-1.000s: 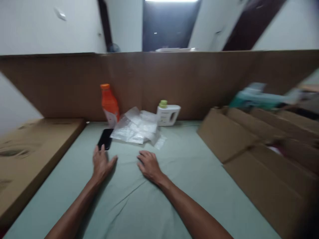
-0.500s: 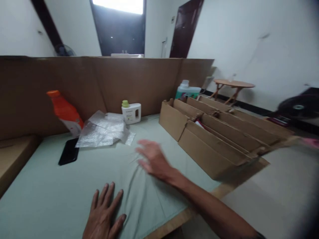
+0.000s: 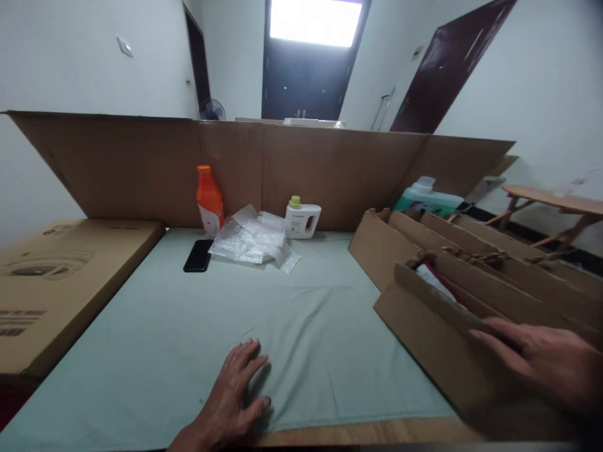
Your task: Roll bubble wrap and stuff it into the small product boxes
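Your left hand [image 3: 235, 392], empty and loosely spread, was over the worktop [image 3: 155, 339]. From it, the divided cardboard box [image 3: 419, 333] lay toward 2 o'clock, near rim running 10-to-4. Your right hand [image 3: 541, 358], nearer, touched that rim, its grip unclear.

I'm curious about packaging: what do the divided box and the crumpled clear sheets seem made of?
Divided box: apparently matte brown cardboard, by its flat, creased walls and rough edges. Crumpled clear sheets: shiny, see-through plastic, probably bubble wrap, given the bumpy texture and bright glints.
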Available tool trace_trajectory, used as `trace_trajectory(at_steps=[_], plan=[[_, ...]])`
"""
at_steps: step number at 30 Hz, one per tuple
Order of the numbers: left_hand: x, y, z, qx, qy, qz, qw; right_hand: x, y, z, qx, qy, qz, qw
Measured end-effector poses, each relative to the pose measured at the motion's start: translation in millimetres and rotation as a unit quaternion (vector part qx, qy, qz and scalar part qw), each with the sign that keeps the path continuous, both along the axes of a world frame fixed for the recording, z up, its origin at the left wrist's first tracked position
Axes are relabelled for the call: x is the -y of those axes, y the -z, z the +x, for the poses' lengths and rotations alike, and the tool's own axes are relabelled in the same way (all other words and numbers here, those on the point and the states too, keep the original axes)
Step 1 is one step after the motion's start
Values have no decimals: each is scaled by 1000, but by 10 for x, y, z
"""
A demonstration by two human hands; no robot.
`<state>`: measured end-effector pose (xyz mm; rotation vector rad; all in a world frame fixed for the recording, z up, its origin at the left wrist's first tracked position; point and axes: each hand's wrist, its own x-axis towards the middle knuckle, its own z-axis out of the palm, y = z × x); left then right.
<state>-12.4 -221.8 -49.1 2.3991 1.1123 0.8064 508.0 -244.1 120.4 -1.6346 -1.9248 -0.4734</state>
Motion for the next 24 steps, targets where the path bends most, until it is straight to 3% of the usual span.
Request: trace_trajectory(at_steps=[3, 6, 10, 12, 15, 18, 21, 24], plan=[[61, -23, -102, 84, -58, -57, 993, 38, -260, -677, 95, -91, 69, 989], [53, -117, -203, 147, -138, -90, 975, -43, -439, -1388, 113, -235, 46, 964], [-3, -226, -316, 221, -196, -117, 948, -274, -420, -2250, 49, -342, -37, 938], [19, -210, -377, 227, -207, -147, 940, -324, -365, -2511, 23, -371, -58, 927], [126, -113, -464, 208, -223, -187, 934, -272, -283, -2516, 5, -372, -29, 928], [206, -63, -506, 215, -246, -187, 926, -174, -108, -2159, -77, -278, -7, 957], [159, -141, -469, 206, -264, -177, 925, -119, 276, -1824, -133, -194, -109, 966], [17, -269, -350, 182, -248, -169, 936, -151, 741, -1777, -159, -181, -241, 940]])
